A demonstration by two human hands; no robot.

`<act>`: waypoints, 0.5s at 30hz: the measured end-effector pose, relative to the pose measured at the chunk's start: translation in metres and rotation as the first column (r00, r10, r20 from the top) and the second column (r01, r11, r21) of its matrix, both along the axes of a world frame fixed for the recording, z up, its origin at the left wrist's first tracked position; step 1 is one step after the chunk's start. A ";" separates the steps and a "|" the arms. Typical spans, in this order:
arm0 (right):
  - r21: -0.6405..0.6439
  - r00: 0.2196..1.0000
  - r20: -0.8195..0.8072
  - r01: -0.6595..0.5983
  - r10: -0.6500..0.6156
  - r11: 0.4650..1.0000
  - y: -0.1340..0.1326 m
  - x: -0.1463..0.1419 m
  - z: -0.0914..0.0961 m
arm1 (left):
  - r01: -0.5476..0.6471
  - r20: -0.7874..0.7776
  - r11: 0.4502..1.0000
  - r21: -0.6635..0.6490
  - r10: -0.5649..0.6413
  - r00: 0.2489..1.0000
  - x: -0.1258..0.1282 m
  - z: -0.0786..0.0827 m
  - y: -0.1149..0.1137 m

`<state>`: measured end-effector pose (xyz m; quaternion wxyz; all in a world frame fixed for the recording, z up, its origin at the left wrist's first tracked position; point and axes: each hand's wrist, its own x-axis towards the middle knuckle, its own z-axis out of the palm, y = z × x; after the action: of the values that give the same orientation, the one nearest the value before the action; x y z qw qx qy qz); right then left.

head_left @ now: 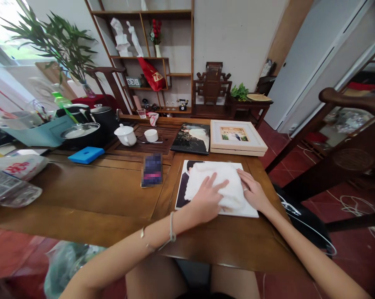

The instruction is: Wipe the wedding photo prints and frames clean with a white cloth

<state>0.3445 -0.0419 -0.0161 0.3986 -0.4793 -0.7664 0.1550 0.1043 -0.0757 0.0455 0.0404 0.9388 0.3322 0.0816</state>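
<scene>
A white cloth [217, 178] lies spread over a flat photo print [183, 189] on the wooden table [97, 195]. My left hand [208, 197] rests flat on the cloth, fingers stretched out and apart. My right hand [252, 189] lies at the cloth's right edge, fingers extended against it and on the print. Neither hand grips anything.
Behind the print lie a dark photo album [192, 138] and a framed picture box [237, 137]. A phone [152, 170], blue sponge [86, 155], white teapot [125, 135], cup [151, 135] and kettle [104, 116] stand on the table. A wooden chair arm [346, 97] juts in at right.
</scene>
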 end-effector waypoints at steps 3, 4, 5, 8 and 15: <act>-0.022 1.000 -0.007 0.019 -0.019 1.000 -0.001 -0.001 -0.001 | 0.077 0.049 0.997 0.002 -0.077 0.996 -0.025 -0.002 -0.045; -0.028 0.999 -0.009 0.031 -0.031 0.999 -0.001 -0.002 0.000 | 0.081 0.067 0.997 -0.006 -0.080 0.995 -0.033 -0.002 -0.054; -0.032 0.999 -0.009 0.041 -0.042 0.999 -0.002 -0.002 0.000 | 0.074 0.080 0.997 -0.019 -0.072 0.994 -0.040 -0.002 -0.058; -0.037 0.999 -0.005 0.053 -0.054 0.998 -0.002 -0.003 0.000 | -0.027 0.087 0.998 -0.059 0.032 0.996 -0.059 -0.002 -0.045; -0.022 0.997 -0.003 0.074 -0.074 0.997 -0.002 -0.004 0.000 | -0.254 0.031 0.967 -0.010 0.254 0.967 -0.064 0.000 0.032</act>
<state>0.3406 -0.0436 -0.0162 0.4004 -0.5114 -0.7456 0.1493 0.0404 -0.0433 0.0451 0.0379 0.8870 0.4491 0.1001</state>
